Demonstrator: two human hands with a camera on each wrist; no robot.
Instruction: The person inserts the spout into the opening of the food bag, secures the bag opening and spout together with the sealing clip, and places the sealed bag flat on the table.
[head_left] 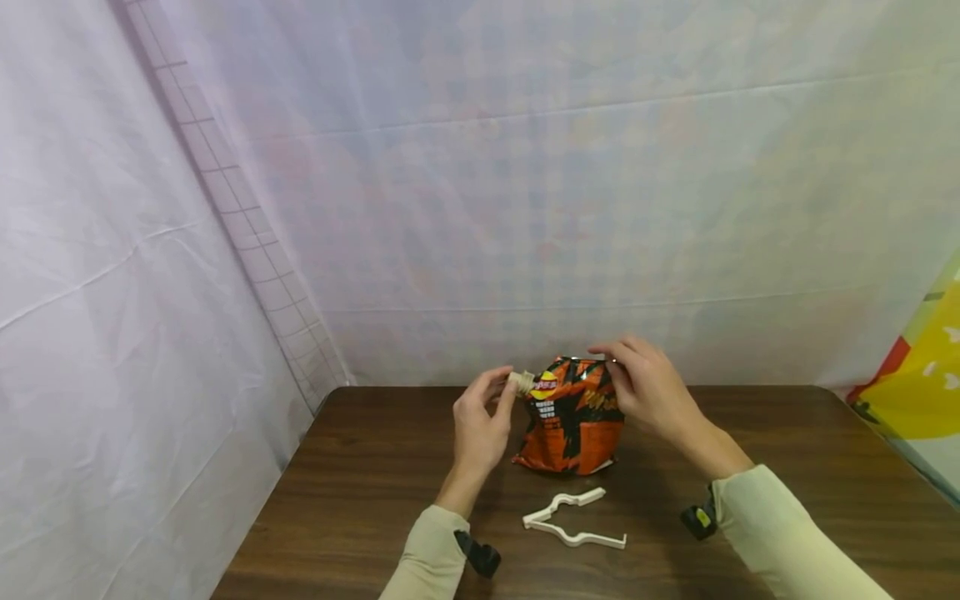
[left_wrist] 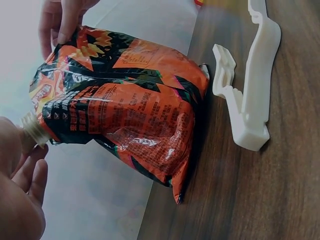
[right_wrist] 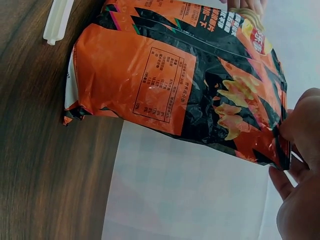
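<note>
An orange and black chip bag [head_left: 573, 437] stands upright on the table, its top edge between my two hands. A cream ribbed, threaded neck piece [left_wrist: 34, 129] sits at the bag's upper left corner, and my left hand [head_left: 482, 417] pinches it between thumb and fingers. At the upper right corner, my right hand [head_left: 648, 390] pinches the bag's top edge, as the right wrist view shows up close. In front of the bag lies a white bag clip [head_left: 573, 540], its two arms spread in a V. What the neck piece grips inside the bag is hidden.
The dark wooden table [head_left: 360, 483] runs back to a pale hanging cloth [head_left: 525, 208]. A yellow and red printed sheet [head_left: 911, 392] is at the right edge. Black straps with small devices [head_left: 699, 518] circle both wrists.
</note>
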